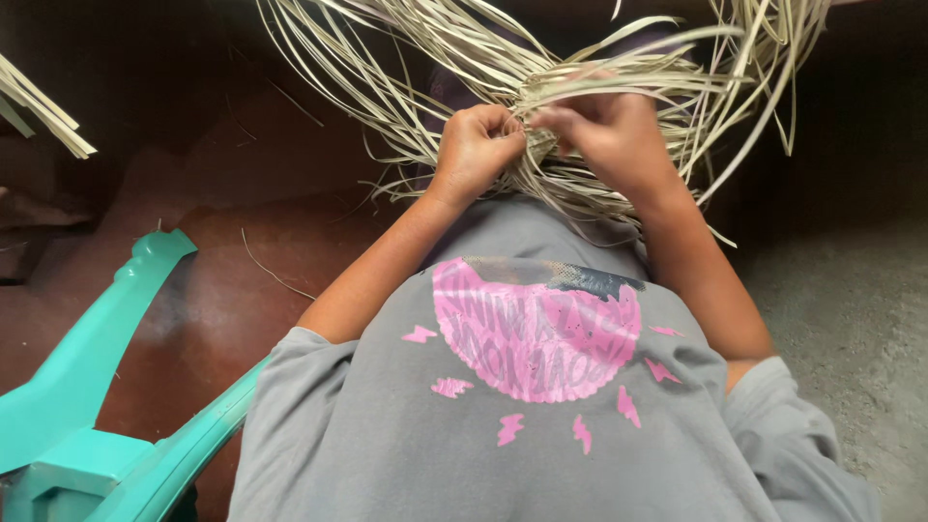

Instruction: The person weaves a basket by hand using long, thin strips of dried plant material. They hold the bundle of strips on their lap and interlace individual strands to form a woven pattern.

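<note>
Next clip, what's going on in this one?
A person in a grey shirt sits working a bundle of pale dried strips, which looks like weaving. The left hand is closed around strips at the middle of the bundle, and the right hand pinches strips just beside it, fingers nearly touching. Loose strip ends fan out above and to both sides. A teal plastic chair stands at the person's left, on a reddish floor.

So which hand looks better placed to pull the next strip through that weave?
Probably the right hand: its fingers already lie among the loose pale strips at the woven knot. The left hand is fisted, seemingly pinching the weave steady.
</note>
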